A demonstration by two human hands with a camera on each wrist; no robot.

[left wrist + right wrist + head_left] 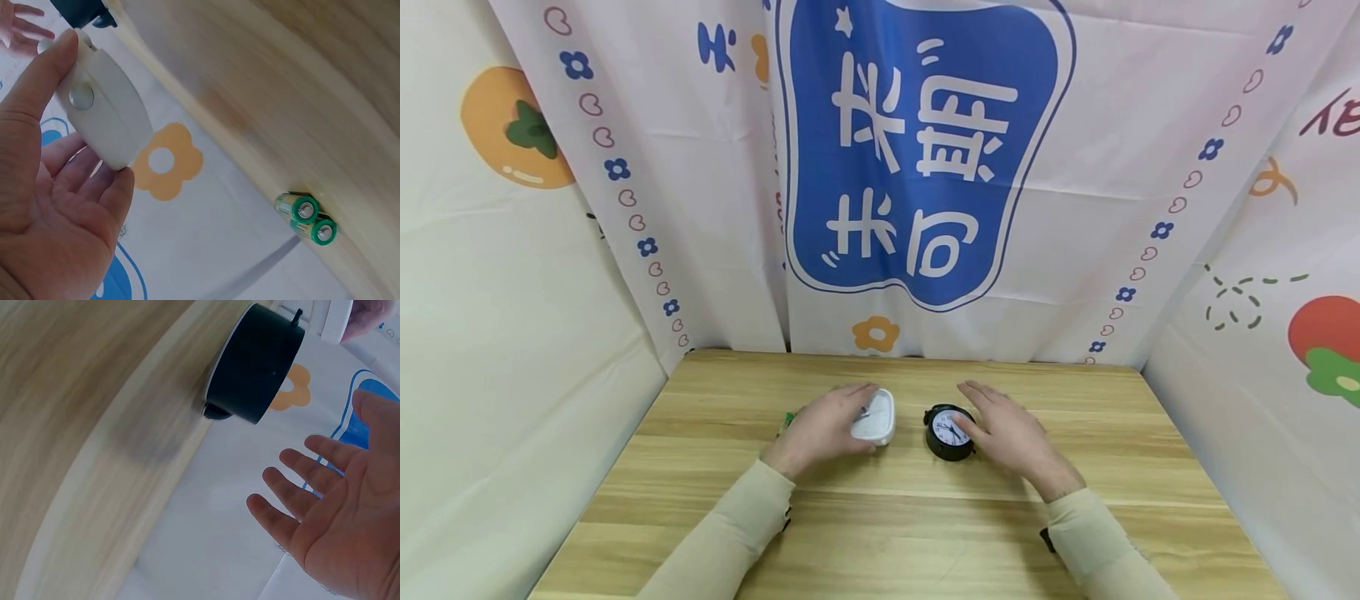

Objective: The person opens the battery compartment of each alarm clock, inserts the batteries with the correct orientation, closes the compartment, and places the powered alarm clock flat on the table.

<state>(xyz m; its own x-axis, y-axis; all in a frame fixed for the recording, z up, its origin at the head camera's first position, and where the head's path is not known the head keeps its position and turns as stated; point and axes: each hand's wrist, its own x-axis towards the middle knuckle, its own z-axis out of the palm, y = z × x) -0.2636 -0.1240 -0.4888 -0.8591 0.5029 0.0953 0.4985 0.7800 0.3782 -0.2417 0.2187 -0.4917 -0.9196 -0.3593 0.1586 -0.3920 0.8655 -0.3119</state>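
Observation:
My left hand point(827, 427) holds a white square clock point(876, 417) by its sides. In the left wrist view the thumb lies on one edge of the white clock point(103, 106) and the fingertips on the opposite edge. A round black alarm clock point(950, 433) with a white dial is to its right on the table. My right hand point(1009, 433) is just right of the black clock, its thumb over the dial's edge in the head view. In the right wrist view that hand point(337, 506) has its fingers spread, apart from the black clock point(256, 365).
Two green-ended batteries point(306, 215) lie side by side on the wooden table point(895, 533), left of the left hand and partly hidden by it in the head view. A printed white cloth point(722, 208) hangs behind the table's far edge, with cloth walls on both sides.

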